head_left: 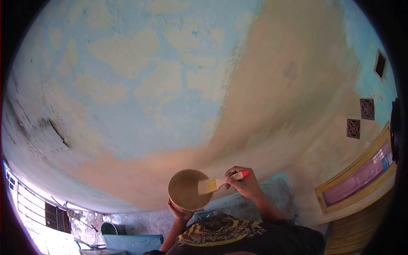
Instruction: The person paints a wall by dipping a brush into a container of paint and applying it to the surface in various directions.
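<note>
brush (212, 184) over bowl, that is what i see from the head camera. my right hand (244, 183) has its fingers curled closed around the red handle, thumb on top, and the brush lies almost level: its long axis runs from the hand on the right out to the left, with the pale bristles at the left end. those bristles sit over the right edge of the paint bowl (187, 190), just at or inside the rim; i cannot tell whether they touch the paint in it. my left hand (178, 210) is under the bowl, fingers wrapped up around its base from below, so the bowl is carried at chest height, a little left of the brush hand and just beside it. the bowl's open mouth faces up toward me and its inside looks coated in the same tan colour.

beyond both hands stands the wall (140, 97), pale blue with cream patches on the left, and a broad tan painted band (289, 85) sweeping up on the right and along the bottom. the right hand is the one nearer that tan band. lower left i see a barred window (38, 208) and a dark bucket (111, 228) on the floor.
</note>
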The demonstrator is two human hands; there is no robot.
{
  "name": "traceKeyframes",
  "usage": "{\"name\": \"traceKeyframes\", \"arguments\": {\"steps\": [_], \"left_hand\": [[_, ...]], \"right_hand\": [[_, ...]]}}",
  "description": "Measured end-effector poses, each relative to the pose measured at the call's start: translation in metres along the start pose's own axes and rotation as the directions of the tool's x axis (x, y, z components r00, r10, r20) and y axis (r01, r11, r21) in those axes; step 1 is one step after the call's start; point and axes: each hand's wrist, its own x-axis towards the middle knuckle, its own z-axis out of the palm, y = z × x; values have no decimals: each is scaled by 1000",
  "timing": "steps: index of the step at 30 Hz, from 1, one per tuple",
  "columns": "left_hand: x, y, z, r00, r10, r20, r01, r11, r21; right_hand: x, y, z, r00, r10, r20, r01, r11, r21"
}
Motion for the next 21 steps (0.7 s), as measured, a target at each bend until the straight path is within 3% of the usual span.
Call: {"name": "traceKeyframes", "arguments": {"steps": [3,6,9,12,15,18,21], "left_hand": [[1,0,-11,1000,1,3,-1,1000,-8],[-1,2,-6,1000,-18,12,18,1000,13],[-2,1,-16,997,-5,-83,4,1000,-15],[2,-1,-20,1000,9,10,-3,856,-516],[-7,3,-4,994,-17,107,27,995,-91],[-7,5,4,997,9,70,-1,994,-105],[-5,5,1,997,-1,72,10,991,-132]], "right_hand": [[0,3,3,992,-112,-57,105,989,-105],[-4,-9,4,997,-50,-52,47,997,-60],[-2,-14,7,996,-82,-40,77,991,-111],[-2,-7,4,994,-103,-35,93,972,-214],[-3,0,8,993,-104,-49,99,991,-91],[-2,-2,8,998,-66,-22,66,997,-33],[-3,2,9,987,-157,-22,153,979,-132]]}}
